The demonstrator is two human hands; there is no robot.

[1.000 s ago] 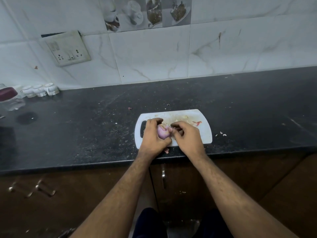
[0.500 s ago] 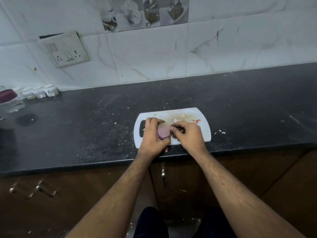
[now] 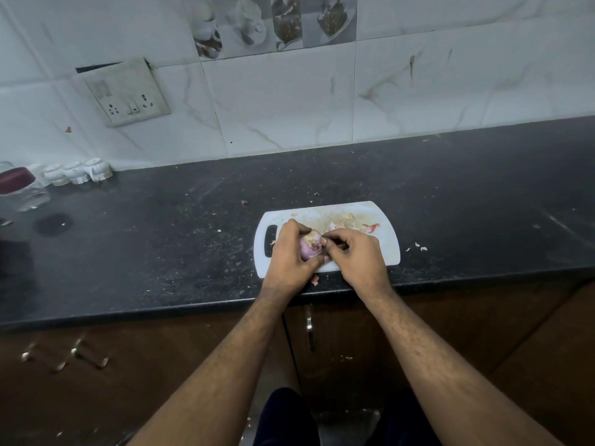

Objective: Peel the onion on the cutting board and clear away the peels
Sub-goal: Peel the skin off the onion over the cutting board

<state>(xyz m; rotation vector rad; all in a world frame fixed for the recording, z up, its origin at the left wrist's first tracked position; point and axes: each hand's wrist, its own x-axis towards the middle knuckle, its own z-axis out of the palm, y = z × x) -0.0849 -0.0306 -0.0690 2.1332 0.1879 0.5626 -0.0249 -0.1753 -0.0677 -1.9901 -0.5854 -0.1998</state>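
A small purple onion (image 3: pixel 309 246) sits over the white cutting board (image 3: pixel 388 249), gripped by my left hand (image 3: pixel 289 255) with fingers curled round it. Its pale root end faces up. My right hand (image 3: pixel 355 254) is against the onion's right side, with thumb and fingertips pinching at its skin. Loose peels (image 3: pixel 338 224) and a reddish scrap (image 3: pixel 372 226) lie on the board behind my hands. The onion's underside is hidden by my fingers.
The board lies near the front edge of a black counter (image 3: pixel 161 239) dusted with crumbs. One peel bit (image 3: pixel 315 279) lies at the counter edge, more flakes (image 3: pixel 420 247) right of the board. A jar (image 3: pixel 22 191) and small white cups (image 3: pixel 77 172) stand far left.
My left hand has turned the onion so its pale root end shows on top. My right fingers stay at its right side.
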